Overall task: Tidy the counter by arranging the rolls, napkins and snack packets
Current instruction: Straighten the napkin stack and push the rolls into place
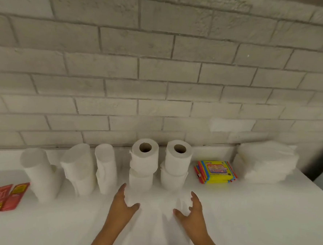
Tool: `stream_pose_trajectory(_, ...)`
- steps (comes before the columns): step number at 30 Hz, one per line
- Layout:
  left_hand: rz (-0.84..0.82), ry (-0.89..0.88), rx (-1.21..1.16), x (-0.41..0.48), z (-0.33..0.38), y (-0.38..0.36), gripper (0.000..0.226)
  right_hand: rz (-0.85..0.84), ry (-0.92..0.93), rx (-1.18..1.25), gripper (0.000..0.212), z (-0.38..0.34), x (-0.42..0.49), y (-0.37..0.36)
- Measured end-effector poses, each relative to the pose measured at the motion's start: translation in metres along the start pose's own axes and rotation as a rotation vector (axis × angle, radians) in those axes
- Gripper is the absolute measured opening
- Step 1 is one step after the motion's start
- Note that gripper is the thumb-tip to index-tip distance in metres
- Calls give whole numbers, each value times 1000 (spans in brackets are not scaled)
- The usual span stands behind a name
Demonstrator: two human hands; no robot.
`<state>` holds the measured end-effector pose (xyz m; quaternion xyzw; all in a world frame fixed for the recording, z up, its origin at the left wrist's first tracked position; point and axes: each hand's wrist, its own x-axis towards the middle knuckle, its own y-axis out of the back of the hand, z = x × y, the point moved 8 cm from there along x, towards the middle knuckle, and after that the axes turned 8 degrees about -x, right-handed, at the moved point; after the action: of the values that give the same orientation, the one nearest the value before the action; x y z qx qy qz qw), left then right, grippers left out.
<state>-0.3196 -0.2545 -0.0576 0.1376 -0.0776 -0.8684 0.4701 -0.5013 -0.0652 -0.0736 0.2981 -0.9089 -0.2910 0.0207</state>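
Note:
Two stacks of white toilet rolls stand near the wall, the left stack (144, 163) and the right stack (177, 164), each two rolls high. Left of them stand three taller paper rolls (105, 168), upright. Yellow snack packets (216, 171) lie stacked to the right, beside a pile of white napkins (266, 162). Red snack packets (7, 198) lie at the far left. My left hand (122, 205) and my right hand (193, 211) hover open, palms facing each other, just in front of the toilet roll stacks, touching nothing.
The white counter (254, 222) runs along a pale brick wall (159, 75). Its right edge drops off beyond the napkin pile. A bracelet sits on my right wrist.

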Motion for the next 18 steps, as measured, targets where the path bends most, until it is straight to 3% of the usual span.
stream_pose_trajectory(4,9,-86,-17,32,30,-6,103,74,54,62,108,-25,32,21)
stream_pose_trajectory(9,36,0,-62,59,46,-14,123,81,167,97,104,-71,79,30)
stream_pose_trajectory(18,-139,-119,-81,86,64,-39,92,-39,303,92,89,-91,119,9)
